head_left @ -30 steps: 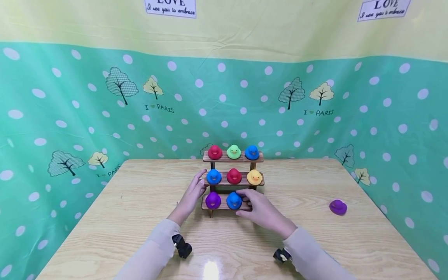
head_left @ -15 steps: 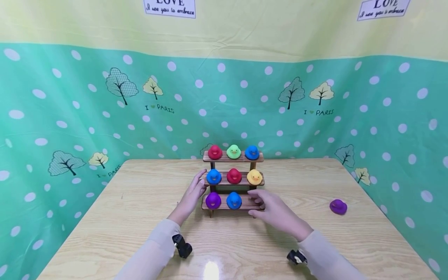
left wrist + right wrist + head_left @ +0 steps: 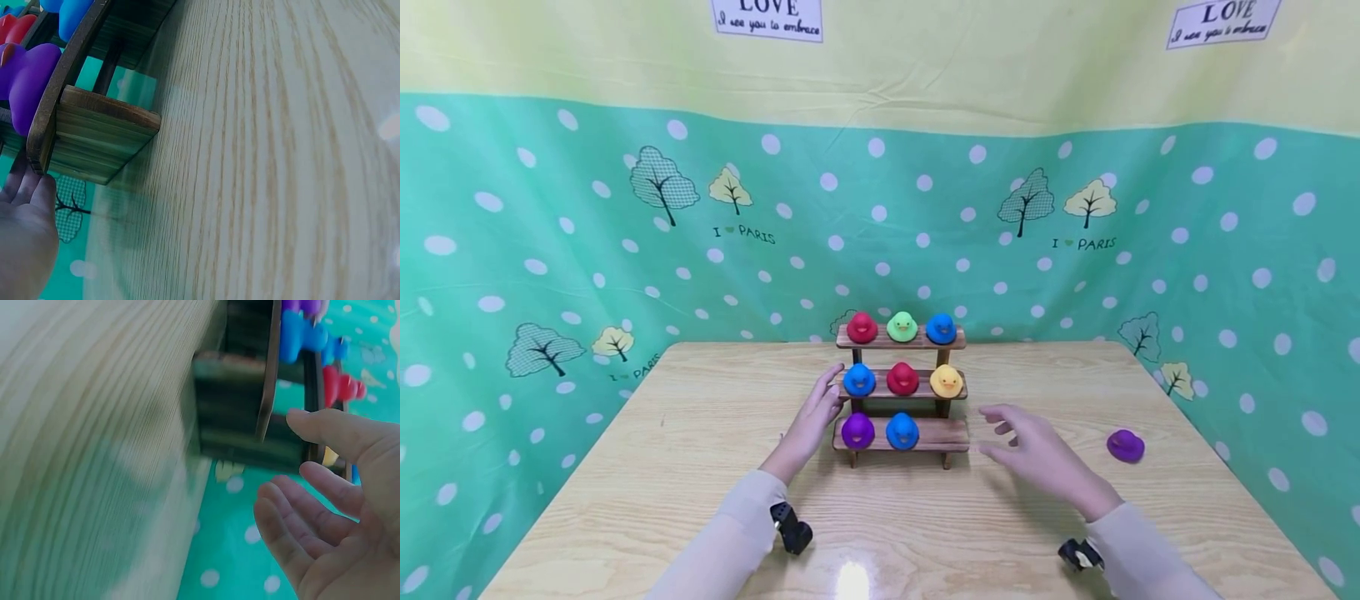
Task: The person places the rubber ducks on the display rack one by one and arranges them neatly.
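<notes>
A three-tier wooden stand (image 3: pixel 953 435) holds rubber ducks on each step. On its bottom step sit a purple duck (image 3: pixel 857 431) and a blue duck (image 3: pixel 902 432), with bare wood to their right. My left hand (image 3: pixel 803 421) is at the stand's left side, fingers extended; the left wrist view has its fingertips right at the step's end. My right hand (image 3: pixel 1037 450) hovers right of the stand, fingers spread and slightly bent, holding nothing. Another purple duck (image 3: pixel 1125 446) lies on the table, right of that hand.
The middle step carries blue, red and yellow ducks (image 3: pixel 946 381); the top has red, green and blue ducks (image 3: pixel 941 328). A green polka-dot curtain (image 3: pixel 880 208) hangs behind the wooden table (image 3: pixel 715 433) and along its sides.
My right hand has drawn away from the blue duck on the bottom step and moved right, off the stand. The left hand stays at the stand's left side.
</notes>
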Demonstrator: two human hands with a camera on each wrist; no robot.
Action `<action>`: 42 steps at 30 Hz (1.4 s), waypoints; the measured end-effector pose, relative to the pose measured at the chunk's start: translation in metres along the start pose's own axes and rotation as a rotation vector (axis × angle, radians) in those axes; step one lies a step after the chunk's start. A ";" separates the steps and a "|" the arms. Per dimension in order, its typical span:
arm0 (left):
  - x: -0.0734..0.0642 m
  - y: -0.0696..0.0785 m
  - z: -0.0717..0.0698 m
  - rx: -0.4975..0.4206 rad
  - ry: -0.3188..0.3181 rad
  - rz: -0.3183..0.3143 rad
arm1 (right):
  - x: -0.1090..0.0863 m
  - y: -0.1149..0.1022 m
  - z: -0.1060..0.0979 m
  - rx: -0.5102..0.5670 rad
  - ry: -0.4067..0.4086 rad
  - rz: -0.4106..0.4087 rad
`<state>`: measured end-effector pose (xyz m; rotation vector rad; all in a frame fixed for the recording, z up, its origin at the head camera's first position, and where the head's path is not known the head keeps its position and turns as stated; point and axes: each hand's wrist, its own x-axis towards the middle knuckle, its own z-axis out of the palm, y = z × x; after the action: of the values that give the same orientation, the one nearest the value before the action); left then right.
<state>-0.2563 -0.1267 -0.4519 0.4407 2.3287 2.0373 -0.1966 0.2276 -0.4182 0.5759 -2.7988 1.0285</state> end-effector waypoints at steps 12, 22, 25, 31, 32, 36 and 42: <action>0.000 -0.001 0.000 0.000 0.001 -0.008 | -0.021 0.055 -0.040 -0.065 0.081 0.098; 0.001 -0.001 0.000 -0.006 0.009 0.000 | -0.037 0.089 -0.067 -0.135 0.136 0.164; 0.000 0.000 0.000 -0.012 0.008 0.000 | -0.042 0.099 -0.074 -0.152 0.148 0.178; 0.001 0.000 0.000 -0.013 0.007 0.002 | -0.052 0.117 -0.086 -0.165 0.178 0.241; 0.001 -0.001 0.000 -0.010 0.008 0.002 | -0.053 0.119 -0.088 -0.163 0.180 0.251; 0.001 -0.001 0.000 0.002 0.011 -0.001 | -0.056 0.123 -0.092 -0.168 0.189 0.275; 0.001 0.000 0.000 -0.016 0.010 -0.007 | -0.057 0.125 -0.092 -0.178 0.210 0.267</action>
<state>-0.2570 -0.1262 -0.4521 0.4218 2.3143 2.0588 -0.1954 0.3918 -0.4360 0.0691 -2.7860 0.8110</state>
